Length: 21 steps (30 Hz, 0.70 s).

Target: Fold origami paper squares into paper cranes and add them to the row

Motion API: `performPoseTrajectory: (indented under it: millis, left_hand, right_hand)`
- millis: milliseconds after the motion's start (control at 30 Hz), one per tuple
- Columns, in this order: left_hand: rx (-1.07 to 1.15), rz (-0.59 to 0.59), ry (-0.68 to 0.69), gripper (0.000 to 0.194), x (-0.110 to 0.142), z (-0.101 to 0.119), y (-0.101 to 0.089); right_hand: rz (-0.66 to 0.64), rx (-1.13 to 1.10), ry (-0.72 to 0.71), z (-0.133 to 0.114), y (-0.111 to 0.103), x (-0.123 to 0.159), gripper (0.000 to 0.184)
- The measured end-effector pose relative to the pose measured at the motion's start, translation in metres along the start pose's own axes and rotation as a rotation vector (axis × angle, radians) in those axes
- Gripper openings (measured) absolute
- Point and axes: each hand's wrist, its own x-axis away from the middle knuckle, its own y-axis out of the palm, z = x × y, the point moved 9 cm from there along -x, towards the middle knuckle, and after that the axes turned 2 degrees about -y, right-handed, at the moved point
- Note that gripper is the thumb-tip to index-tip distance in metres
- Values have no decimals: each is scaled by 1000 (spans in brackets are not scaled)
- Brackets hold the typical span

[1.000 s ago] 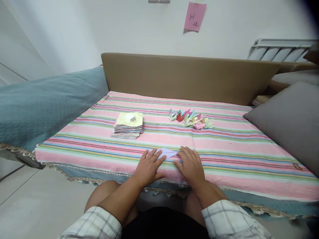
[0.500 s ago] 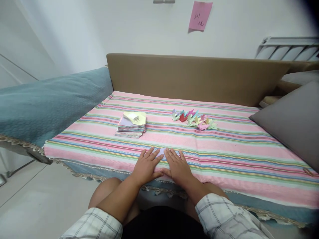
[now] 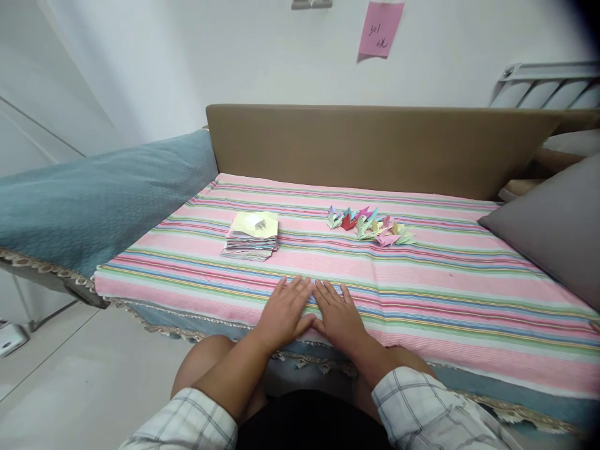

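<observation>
My left hand (image 3: 285,309) lies palm down with its fingers stretched out, near the front edge of the striped cloth (image 3: 197,287). Beside it my right hand (image 3: 338,312) also lies flat, fingers extended. The thumbs meet or nearly meet, and the index fingertips are close together. Whatever paper lies beneath the hands is covered by them. Ahead and to the left stands a stack of coloured paper sheets (image 3: 250,245) with a yellow sheet (image 3: 267,226) on top. Several folded paper cranes (image 3: 368,225) in mixed colours sit in a group beyond my right hand.
A brown backrest (image 3: 365,150) runs along the rear against the wall. At the left is a blue padded armrest (image 3: 140,181), and on the right a grey cushion (image 3: 553,225). A pink note (image 3: 380,30) hangs on the wall.
My left hand has shifted slightly right, towards my right hand. A pale lilac bit of paper seen between the fingertips is now covered. The view has moved a little.
</observation>
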Motion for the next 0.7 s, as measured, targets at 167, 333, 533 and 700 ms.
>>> performPoseTrajectory:
  millis: [167, 333, 533, 700]
  left_hand:
    - [-10, -58, -7, 77, -3, 5, 25]
    - [-16, -51, 19, 83, -2, 3, 26]
    - [-26, -84, 29, 70, -2, 5, 24]
    - [-17, -110, 24, 70, -2, 4, 25]
  right_hand:
    - [17, 37, -61, -2, -2, 3, 65]
    - [42, 69, -41, 7, -4, 13, 63]
    - [49, 72, 112, 30, -12, 30, 57]
    - [68, 102, 292, 51, -26, 41, 51]
